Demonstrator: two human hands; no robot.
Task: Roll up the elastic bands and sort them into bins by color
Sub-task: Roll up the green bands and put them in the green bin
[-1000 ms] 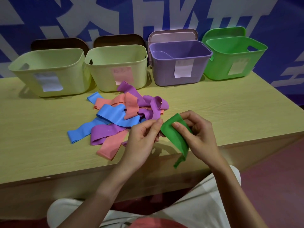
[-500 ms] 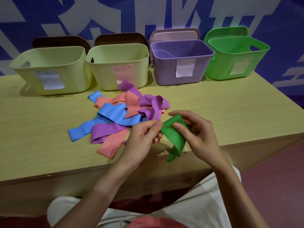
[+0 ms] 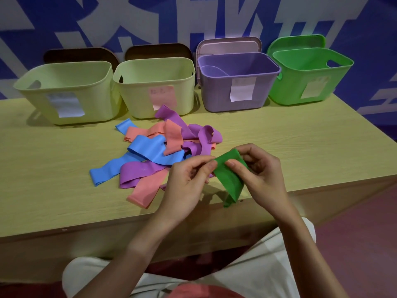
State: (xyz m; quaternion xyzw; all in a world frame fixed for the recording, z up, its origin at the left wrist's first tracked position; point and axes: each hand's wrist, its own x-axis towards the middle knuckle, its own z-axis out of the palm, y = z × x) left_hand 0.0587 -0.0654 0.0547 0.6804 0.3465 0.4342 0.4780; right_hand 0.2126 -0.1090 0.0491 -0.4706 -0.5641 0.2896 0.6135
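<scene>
Your left hand (image 3: pixel 189 181) and right hand (image 3: pixel 261 172) both pinch the green elastic band (image 3: pixel 231 179) above the tabletop (image 3: pixel 300 136) edge; loosen either pinch and its hanging tail likely springs unrolled.

Both hands pinch one green band (image 3: pixel 230 179): the left hand (image 3: pixel 187 186) its corner, the right hand (image 3: pixel 261 175) its top.

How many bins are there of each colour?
Yellow bins: 2
Purple bin: 1
Green bin: 1
Total: 4
</scene>
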